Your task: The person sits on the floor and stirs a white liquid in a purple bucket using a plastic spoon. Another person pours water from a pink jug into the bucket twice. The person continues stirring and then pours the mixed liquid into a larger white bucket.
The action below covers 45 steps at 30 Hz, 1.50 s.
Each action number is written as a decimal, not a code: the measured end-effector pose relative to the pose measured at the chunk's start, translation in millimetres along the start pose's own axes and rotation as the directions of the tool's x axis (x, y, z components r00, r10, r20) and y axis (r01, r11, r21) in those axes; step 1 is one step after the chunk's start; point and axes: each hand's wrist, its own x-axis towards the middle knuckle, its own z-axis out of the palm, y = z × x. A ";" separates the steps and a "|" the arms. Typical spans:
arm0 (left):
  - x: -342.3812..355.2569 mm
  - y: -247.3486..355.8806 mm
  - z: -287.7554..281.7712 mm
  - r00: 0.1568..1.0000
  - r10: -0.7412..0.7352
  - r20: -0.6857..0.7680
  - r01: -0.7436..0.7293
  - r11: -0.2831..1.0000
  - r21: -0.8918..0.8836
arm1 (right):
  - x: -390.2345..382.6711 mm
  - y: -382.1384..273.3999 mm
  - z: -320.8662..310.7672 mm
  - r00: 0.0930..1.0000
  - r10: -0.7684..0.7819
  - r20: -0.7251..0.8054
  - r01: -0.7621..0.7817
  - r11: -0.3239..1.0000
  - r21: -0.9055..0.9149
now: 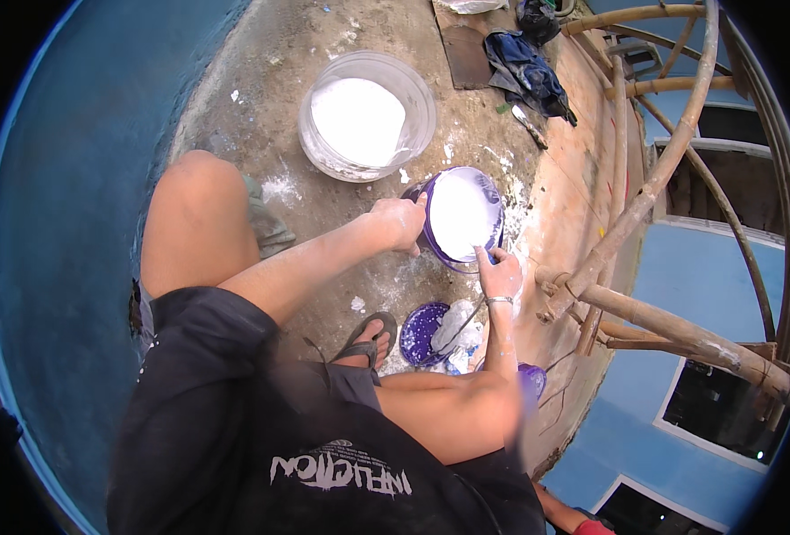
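A purple bucket [502, 234] with a white substance inside stands on the floor in front of me. My left hand [399, 223] grips its left rim, thumb over the edge and the other fingers against the outer wall. At the near right rim, my right hand [500, 275] pinches the edge between thumb and fingers. White dust or paint coats both hands. Beyond the left hand is a larger translucent tub [421, 98], partly filled with white material. Nearer me lies a purple lid [420, 332] speckled white, with a crumpled whitish bag [463, 328] beside it.
A blue wall [65, 223] runs along my left. Bamboo scaffold poles [662, 178] rise at the right. Dark blue cloth [524, 71] and a white-smeared tool [529, 127] lie at the far side. Another person's arm [560, 513] shows at the lower right.
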 end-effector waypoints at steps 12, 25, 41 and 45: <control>2.2 -0.9 2.1 1.000 0.014 0.001 -0.014 1.000 0.001 | -18.5 54.4 2.9 0.957 0.223 0.184 -0.277 0.516 0.810; 2.9 -5.7 10.8 0.996 0.062 -0.062 -0.059 0.997 0.056 | -32.4 48.6 -102.2 0.965 0.111 -0.236 0.082 0.730 0.678; 3.5 -7.2 13.7 0.989 0.104 -0.103 -0.091 0.989 0.119 | -47.2 9.2 -87.3 0.909 -0.187 -0.374 0.233 0.969 0.081; 2.8 -5.5 12.5 0.996 0.058 -0.066 -0.052 0.995 0.084 | -44.8 9.6 -53.2 0.948 -0.173 -0.268 0.164 0.985 -0.054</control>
